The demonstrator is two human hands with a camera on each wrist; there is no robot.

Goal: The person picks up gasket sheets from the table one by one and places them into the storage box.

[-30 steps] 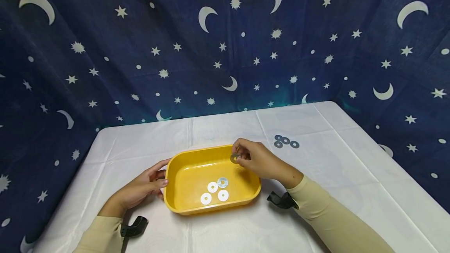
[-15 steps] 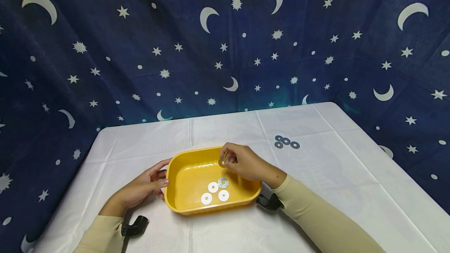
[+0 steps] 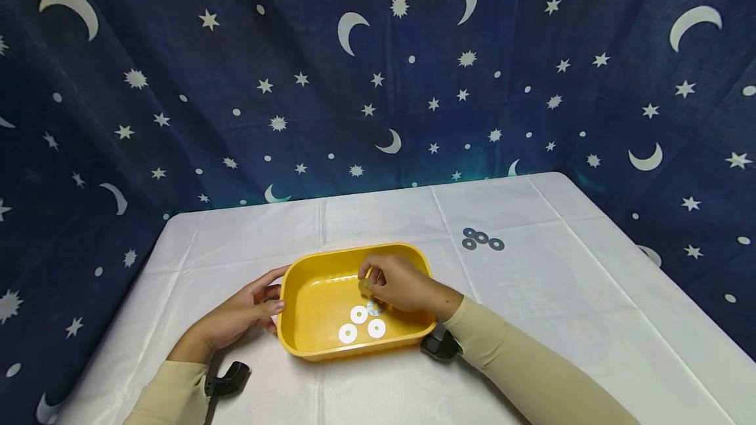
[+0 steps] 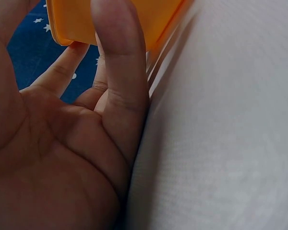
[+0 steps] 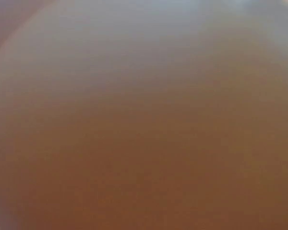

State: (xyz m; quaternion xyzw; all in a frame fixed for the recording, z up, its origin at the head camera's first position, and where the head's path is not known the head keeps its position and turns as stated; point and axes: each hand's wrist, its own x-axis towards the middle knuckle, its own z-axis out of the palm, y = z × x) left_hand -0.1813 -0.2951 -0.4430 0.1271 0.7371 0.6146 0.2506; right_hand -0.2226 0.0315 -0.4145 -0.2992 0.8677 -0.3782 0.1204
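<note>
A yellow tray [image 3: 307,330] stands on the white-covered table, with several flat silver washers [image 3: 348,333] lying inside on its floor. Over the tray, my right hand [image 3: 404,286] pinches one washer [image 3: 365,288] between thumb and fingertips; it is tilted and just above those lying there. At the tray's left end my left hand [image 3: 236,315] touches the outer wall with its fingers extended. The left wrist view shows its bare palm [image 4: 62,143] and the tray's orange-looking side [image 4: 72,21]. The right wrist view is only a brown and grey blur.
Several more washers [image 3: 481,238] lie in a loose cluster on the table [image 3: 590,307], behind and to the right of the tray. A dark blue curtain [image 3: 319,117] with moons and stars hangs behind the table. Black straps [image 3: 229,380] sit at both wrists.
My right hand has moved left and down into the tray with the washer, from near its back right to above the lying washers. The left hand and the tray have stayed put.
</note>
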